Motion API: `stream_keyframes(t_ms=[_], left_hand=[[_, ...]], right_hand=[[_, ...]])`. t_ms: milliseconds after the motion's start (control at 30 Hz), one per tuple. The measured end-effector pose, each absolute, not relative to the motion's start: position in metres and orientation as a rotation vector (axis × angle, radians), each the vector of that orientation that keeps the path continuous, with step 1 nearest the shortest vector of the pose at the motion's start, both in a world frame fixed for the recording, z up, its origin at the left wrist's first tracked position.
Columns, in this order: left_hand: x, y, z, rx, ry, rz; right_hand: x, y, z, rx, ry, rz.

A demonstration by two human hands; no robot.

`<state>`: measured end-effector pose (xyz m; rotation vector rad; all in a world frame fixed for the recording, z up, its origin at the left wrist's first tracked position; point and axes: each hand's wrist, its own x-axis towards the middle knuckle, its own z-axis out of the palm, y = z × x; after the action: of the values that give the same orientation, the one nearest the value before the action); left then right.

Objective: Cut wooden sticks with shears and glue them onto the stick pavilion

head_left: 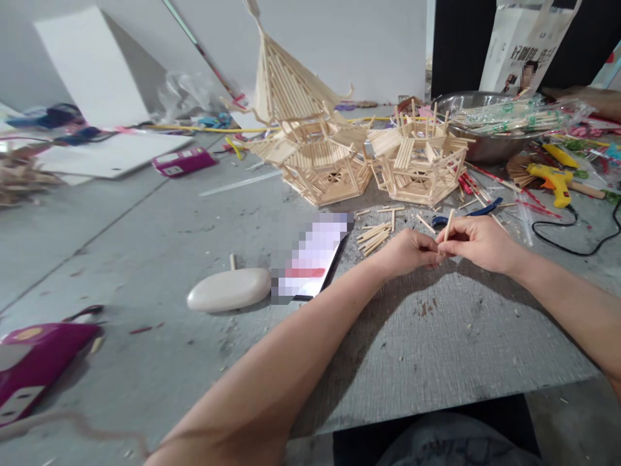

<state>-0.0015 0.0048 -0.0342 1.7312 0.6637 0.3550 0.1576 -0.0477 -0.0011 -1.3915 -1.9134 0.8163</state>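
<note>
My right hand [480, 243] pinches a short wooden stick [449, 224] that stands nearly upright between thumb and fingers. Close against it, my left hand [411, 251] has its fingertips pressed together near the stick's lower end; what they hold is hidden. Left of the hands lies a small pile of cut wooden sticks [374, 238]. A tool with dark blue curved handles [488, 210] rests just behind my right hand. Farther back stand two stick-built pavilion models, a left one [330, 162] and a right one [420, 162], with a pointed stick roof [291, 77] above or behind the left one.
A phone [313, 252] and a pale oval case [229, 290] lie left of my arms. Purple power strips [182, 162] sit farther left. On the right are a yellow glue gun [557, 181] with a black cord and a metal bowl [485, 147] bearing bagged sticks.
</note>
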Motion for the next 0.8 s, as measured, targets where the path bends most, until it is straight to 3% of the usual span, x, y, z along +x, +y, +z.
stream_keyframes(t_ms=[267,600,800], left_hand=[[-0.0011,0.0051,-0.0386,1.772,0.708,0.364],[-0.0023,0.0012,-0.0379,1.988,0.738,0.395],[0.0002,-0.0007,-0.0417,2.092,0.786,0.476]], right_hand=[[0.1599,-0.0439,-0.0086,-1.329,-1.937,0.926],[0.1541,-0.049,-0.0039,-1.404,-2.13,0.582],[0.1555,-0.0468,-0.0072,-1.404,-2.069,0.617]])
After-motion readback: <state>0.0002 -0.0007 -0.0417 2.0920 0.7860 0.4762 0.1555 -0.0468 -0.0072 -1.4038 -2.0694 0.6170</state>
